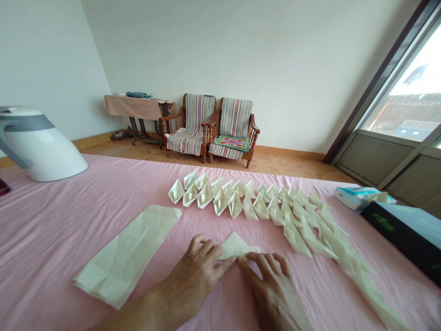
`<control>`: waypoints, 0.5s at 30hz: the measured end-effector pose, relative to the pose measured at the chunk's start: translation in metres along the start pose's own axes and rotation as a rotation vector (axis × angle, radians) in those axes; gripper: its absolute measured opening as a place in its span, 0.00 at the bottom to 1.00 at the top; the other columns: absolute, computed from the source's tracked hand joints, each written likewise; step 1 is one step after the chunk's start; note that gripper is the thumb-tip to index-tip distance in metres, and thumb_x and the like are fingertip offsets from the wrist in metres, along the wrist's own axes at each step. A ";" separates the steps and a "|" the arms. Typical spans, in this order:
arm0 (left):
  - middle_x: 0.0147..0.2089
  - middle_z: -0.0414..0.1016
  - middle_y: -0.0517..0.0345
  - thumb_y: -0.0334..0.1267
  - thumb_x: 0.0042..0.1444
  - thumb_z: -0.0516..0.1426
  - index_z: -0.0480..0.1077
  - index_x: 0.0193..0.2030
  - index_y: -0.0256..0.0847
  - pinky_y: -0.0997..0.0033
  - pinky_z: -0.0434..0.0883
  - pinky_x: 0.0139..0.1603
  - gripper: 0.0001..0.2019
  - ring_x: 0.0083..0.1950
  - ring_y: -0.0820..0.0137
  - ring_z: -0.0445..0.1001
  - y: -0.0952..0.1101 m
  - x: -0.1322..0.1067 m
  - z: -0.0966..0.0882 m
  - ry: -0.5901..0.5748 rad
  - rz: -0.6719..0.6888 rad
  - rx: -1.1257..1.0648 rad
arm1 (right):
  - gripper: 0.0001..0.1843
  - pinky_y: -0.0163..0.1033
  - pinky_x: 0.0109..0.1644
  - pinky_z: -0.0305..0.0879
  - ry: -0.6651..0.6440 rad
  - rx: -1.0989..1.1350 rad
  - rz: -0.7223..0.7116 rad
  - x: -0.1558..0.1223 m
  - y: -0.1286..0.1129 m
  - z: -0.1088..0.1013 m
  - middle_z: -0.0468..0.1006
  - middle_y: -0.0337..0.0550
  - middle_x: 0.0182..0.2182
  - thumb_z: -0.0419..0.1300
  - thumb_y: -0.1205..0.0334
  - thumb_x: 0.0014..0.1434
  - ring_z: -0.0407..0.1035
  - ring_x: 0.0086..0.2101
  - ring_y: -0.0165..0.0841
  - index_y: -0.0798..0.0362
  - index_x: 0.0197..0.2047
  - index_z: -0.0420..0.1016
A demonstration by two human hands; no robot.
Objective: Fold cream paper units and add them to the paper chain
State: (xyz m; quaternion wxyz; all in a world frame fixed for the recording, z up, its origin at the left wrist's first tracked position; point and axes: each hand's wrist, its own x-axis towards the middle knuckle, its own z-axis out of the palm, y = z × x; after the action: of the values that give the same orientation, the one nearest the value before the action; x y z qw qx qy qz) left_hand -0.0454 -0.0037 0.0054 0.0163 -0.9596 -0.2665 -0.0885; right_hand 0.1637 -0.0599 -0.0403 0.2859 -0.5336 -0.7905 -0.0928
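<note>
A partly folded piece of pale paper (234, 245) lies on the pink cloth, its pointed top facing away from me. My left hand (197, 269) is closed on its left side, with the thumb along the lower edge. On the right side, my right hand (274, 285) grips the same lower edge, its index fingertip close to the left thumb. The undersides of both hands are hidden. Left of them rests a stack of creased paper sheets (129, 253). Several folded paper boats (220, 202) stand in rows beyond the hands and curve down the right side.
A white and grey thermos jug (55, 149) stands on the cloth (103, 193) at the left. At the right are a tissue pack (354, 196) and a black box (396, 234). Two wooden chairs (198, 124) and a cloth-covered sewing table (134, 106) stand by the wall.
</note>
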 end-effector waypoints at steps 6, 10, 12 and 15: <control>0.47 0.71 0.54 0.32 0.64 0.54 0.59 0.64 0.46 0.55 0.54 0.54 0.22 0.48 0.63 0.66 -0.001 -0.001 0.007 0.003 -0.017 0.028 | 0.30 0.45 0.49 0.54 0.030 0.001 0.005 0.001 -0.002 0.002 0.77 0.40 0.44 0.53 0.78 0.50 0.68 0.41 0.38 0.44 0.53 0.71; 0.46 0.72 0.53 0.32 0.64 0.55 0.65 0.58 0.43 0.53 0.53 0.55 0.16 0.48 0.62 0.66 -0.003 -0.001 0.018 0.050 -0.024 0.030 | 0.27 0.45 0.47 0.55 -0.002 -0.046 0.028 -0.001 -0.001 0.005 0.77 0.41 0.44 0.54 0.78 0.49 0.68 0.41 0.39 0.46 0.50 0.72; 0.44 0.73 0.53 0.31 0.64 0.55 0.68 0.55 0.41 0.51 0.52 0.56 0.13 0.47 0.62 0.67 -0.004 -0.001 0.022 0.079 -0.031 0.028 | 0.24 0.45 0.46 0.56 0.001 -0.085 0.029 -0.001 0.000 0.005 0.77 0.42 0.43 0.55 0.77 0.49 0.68 0.40 0.39 0.47 0.48 0.73; 0.43 0.74 0.54 0.29 0.63 0.55 0.70 0.51 0.40 0.51 0.52 0.55 0.11 0.45 0.62 0.68 -0.003 0.001 0.017 0.085 -0.041 0.014 | 0.22 0.46 0.45 0.57 -0.019 -0.153 0.034 -0.002 0.003 0.004 0.77 0.45 0.43 0.55 0.76 0.49 0.68 0.40 0.40 0.50 0.46 0.74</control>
State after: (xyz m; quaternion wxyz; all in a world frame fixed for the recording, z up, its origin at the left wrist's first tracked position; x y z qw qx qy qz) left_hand -0.0436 0.0011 -0.0115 0.0326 -0.9492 -0.2858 -0.1277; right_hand 0.1652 -0.0590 -0.0448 0.2384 -0.5681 -0.7746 -0.1430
